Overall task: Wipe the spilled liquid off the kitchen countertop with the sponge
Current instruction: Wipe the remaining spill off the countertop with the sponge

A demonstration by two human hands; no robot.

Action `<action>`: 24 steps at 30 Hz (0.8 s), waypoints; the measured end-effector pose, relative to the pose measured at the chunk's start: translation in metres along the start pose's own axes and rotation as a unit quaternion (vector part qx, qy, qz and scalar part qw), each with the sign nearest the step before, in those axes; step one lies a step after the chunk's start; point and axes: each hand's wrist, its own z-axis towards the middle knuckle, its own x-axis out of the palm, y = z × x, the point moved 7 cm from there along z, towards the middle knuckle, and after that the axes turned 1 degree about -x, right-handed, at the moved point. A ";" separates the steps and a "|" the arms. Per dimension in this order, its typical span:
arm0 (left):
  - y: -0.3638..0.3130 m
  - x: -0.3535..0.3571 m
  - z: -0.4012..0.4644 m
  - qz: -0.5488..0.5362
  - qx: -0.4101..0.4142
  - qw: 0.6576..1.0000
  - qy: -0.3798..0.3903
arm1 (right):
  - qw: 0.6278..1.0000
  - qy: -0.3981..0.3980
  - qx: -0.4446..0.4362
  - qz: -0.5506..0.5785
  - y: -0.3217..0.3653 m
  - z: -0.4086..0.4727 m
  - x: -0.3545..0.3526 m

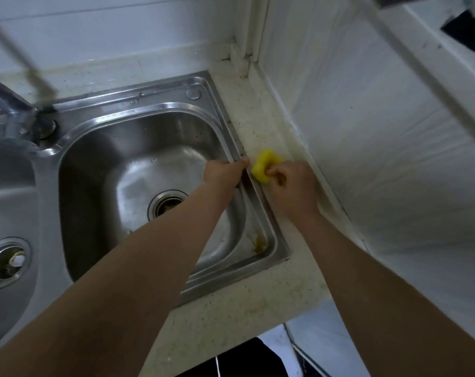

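Head view — yellow sponge [264, 165], squeezed in right hand [292, 186] — on countertop [260, 126].

Faucet [11, 104] blurred, spout cut by left edge. Left basin [7, 213] cropped at left. Right hand [292, 186] covers near end of sponge [263, 164]; fingertips hidden.

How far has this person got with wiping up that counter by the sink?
Done: the sponge is already picked up and down on the countertop strip between sink and wall. In hand: the right hand grips it there, while the left hand rests on the sink's rim. Left: specks and grime show further along the strip, and a brown stain sits in the sink's corner.
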 end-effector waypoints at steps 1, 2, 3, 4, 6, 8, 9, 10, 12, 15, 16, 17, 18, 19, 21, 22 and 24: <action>0.000 0.000 -0.002 -0.001 0.000 1.000 -0.002 | 1.000 -0.015 -0.004 -0.004 0.000 -0.010 -0.003; -0.001 0.000 -0.003 -0.003 0.001 1.000 -0.003 | 1.000 -0.017 -0.012 -0.006 0.000 -0.010 -0.003; -0.001 0.000 -0.003 -0.004 -0.001 1.000 -0.004 | 1.000 -0.010 -0.014 -0.005 0.002 -0.003 -0.004; 0.000 -0.001 -0.005 -0.004 -0.003 1.000 -0.003 | 1.000 0.017 -0.017 -0.004 0.003 0.008 -0.002; -0.002 0.000 -0.006 -0.008 -0.007 1.000 0.003 | 0.997 0.077 -0.029 0.011 0.002 0.024 0.003; -0.002 0.000 -0.009 -0.017 -0.012 1.000 0.005 | 0.996 0.086 -0.036 0.001 -0.004 0.017 0.005; 0.000 0.000 -0.013 -0.016 -0.014 1.000 0.005 | 0.997 0.068 -0.036 -0.008 -0.008 0.003 0.002; 0.000 -0.001 -0.014 -0.015 -0.016 1.000 0.003 | 0.998 0.042 -0.041 -0.017 -0.011 -0.011 -0.001; 0.007 0.000 -0.023 -0.008 -0.025 1.000 0.007 | 0.999 0.003 -0.049 -0.022 -0.009 -0.044 -0.012; 0.019 0.004 -0.033 0.030 -0.019 0.999 0.017 | 0.998 0.017 -0.057 -0.002 -0.006 -0.050 -0.015; 0.022 0.004 -0.037 0.039 -0.013 0.999 0.016 | 0.998 0.028 -0.056 -0.007 -0.004 -0.044 -0.015; 0.023 0.004 -0.039 0.044 -0.010 0.999 0.018 | 0.998 0.037 -0.055 -0.012 -0.004 -0.038 -0.016; 0.023 0.005 -0.041 0.044 -0.008 0.999 0.021 | 0.997 0.049 -0.055 -0.013 -0.006 -0.035 -0.016; 0.024 0.004 -0.043 0.041 -0.007 0.999 0.023 | 0.997 0.056 -0.057 -0.014 -0.007 -0.036 -0.015; 0.031 0.004 -0.048 0.041 -0.016 0.998 0.035 | 0.998 0.038 -0.051 -0.015 -0.012 -0.058 -0.020; 0.033 0.005 -0.050 0.042 -0.019 0.998 0.039 | 0.998 0.026 -0.049 -0.017 -0.014 -0.071 -0.024; 0.038 0.006 -0.057 0.055 -0.023 0.997 0.044 | 0.998 0.030 -0.061 -0.011 -0.015 -0.090 -0.031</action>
